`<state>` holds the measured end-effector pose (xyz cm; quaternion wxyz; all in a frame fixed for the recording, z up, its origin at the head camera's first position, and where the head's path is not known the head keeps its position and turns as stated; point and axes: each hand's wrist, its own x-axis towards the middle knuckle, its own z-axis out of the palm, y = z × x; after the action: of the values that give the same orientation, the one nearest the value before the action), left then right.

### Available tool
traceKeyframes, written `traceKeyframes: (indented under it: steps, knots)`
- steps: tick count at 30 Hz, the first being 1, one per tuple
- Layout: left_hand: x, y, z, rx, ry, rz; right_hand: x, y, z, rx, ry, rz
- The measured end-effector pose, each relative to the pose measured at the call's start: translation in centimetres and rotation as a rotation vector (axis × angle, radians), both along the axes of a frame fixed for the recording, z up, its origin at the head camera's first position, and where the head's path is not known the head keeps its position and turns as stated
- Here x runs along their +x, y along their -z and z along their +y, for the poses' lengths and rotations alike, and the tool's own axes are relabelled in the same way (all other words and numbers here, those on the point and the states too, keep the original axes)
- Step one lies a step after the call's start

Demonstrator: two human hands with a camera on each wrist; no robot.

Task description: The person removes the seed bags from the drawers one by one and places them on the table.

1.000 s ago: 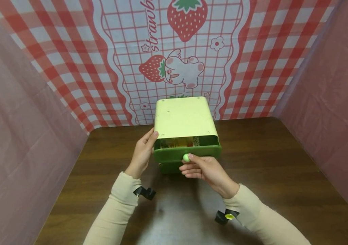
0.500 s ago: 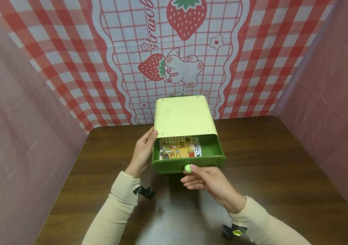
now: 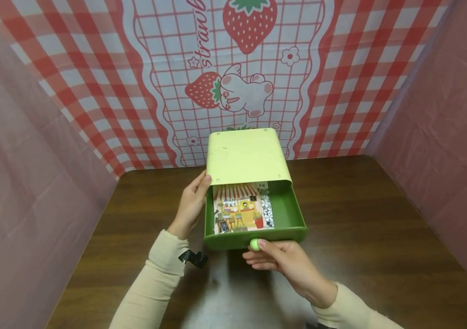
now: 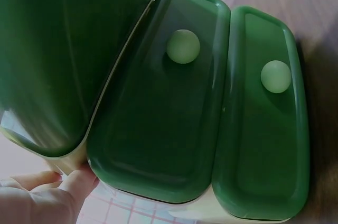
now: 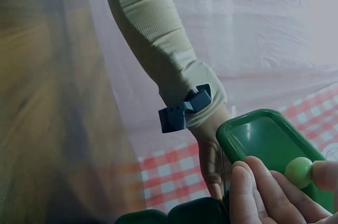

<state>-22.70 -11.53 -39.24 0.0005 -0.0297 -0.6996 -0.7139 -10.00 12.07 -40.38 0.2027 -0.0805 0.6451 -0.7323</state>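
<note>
A small pale-yellow drawer cabinet (image 3: 247,155) stands on the table. Its green top drawer (image 3: 288,210) is pulled well out. Inside, at the drawer's left, lies a flat picture card or packet (image 3: 239,210) with a striped awning drawn on it. My right hand (image 3: 291,269) pinches the round light-green knob (image 3: 254,244) between thumb and index finger, the other fingers extended below. My left hand (image 3: 190,205) rests against the cabinet's left side near its front edge. In the left wrist view the two lower drawers (image 4: 153,123) are closed, each with its own knob (image 4: 275,76).
The cabinet is on a dark wooden table (image 3: 352,219). Behind it hangs a red-and-white checked strawberry cloth (image 3: 364,82). Pink fabric walls (image 3: 434,137) stand at left and right. A black wrist mount (image 5: 185,109) sits on the left sleeve.
The top drawer has slid toward me from slightly open to far out, my right hand moving back with its knob. The card has come into full view. My left hand has stayed in place.
</note>
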Motion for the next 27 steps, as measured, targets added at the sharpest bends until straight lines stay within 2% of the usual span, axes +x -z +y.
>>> traceKeyframes:
  steps: [10, 16, 27]
  knots:
    - [0.0, 0.0, 0.0, -0.054, -0.011, 0.004, 1.1, 1.5, -0.2, -0.006, 0.006, -0.003]
    - [0.1, 0.0, 0.0, -0.054, -0.009, 0.016, 1.3, 2.2, -0.1, -0.015, -0.005, -0.002]
    - [0.1, 0.2, 0.0, -0.027, -0.003, 0.016, 1.5, 2.3, -0.1, -0.008, -0.004, -0.017]
